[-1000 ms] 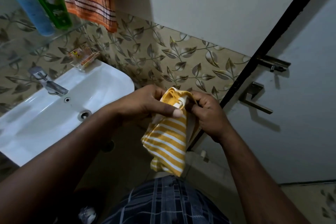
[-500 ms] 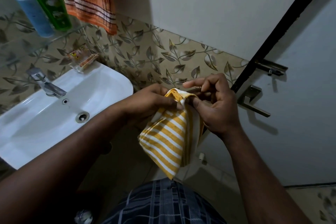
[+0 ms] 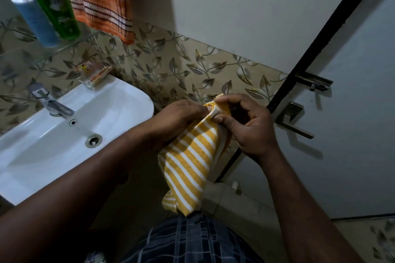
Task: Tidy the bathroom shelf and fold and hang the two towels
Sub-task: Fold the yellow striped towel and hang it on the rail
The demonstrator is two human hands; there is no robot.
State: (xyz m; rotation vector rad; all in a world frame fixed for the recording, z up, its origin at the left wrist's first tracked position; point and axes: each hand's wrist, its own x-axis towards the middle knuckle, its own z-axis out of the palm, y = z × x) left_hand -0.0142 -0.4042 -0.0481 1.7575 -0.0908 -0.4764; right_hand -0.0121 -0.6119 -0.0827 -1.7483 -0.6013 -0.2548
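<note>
Yellow striped towel (image 3: 188, 162) hung mid-air, 3 o'clock of sink (image 3: 132, 95). Left hand (image 3: 177, 117), right hand (image 3: 245, 126) both pinched its top edge. Looked soft, light, floppy; take hold at corners.

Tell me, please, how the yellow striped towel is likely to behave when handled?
Probably floppy: the yellow striped towel droops below where the left hand and right hand pinch its top edge. Likely light, since a pinch grip alone carries it.
</note>
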